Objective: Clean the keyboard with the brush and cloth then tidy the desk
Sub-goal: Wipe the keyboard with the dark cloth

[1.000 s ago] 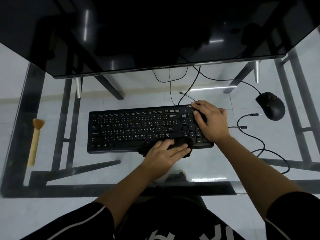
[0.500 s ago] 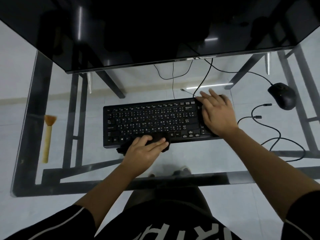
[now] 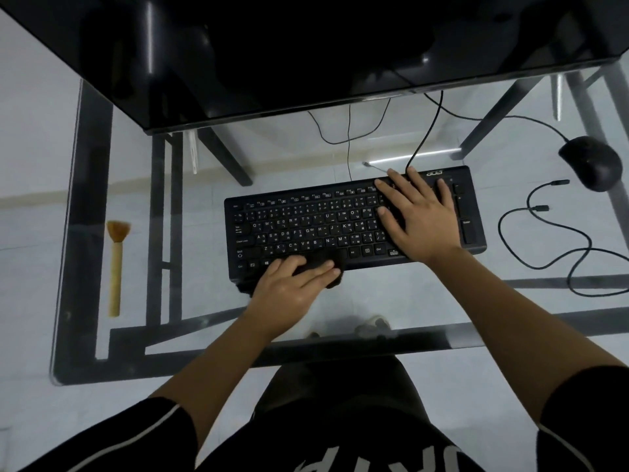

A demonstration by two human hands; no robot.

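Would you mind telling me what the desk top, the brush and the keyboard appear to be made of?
Desk top: clear glass, glossy; the floor and dark frame bars show through it. Brush: pale matt handle, probably wood or bamboo, with orange-brown bristles whose fibre I cannot tell. Keyboard: black, seemingly plastic, matt with pale printed legends.

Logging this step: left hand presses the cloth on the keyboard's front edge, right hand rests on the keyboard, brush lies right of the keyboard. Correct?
Not quite. The head view shows the brush lying left of the keyboard, not right. The rest holds: the left hand presses the cloth on the keyboard's front edge and the right hand rests on the keyboard.
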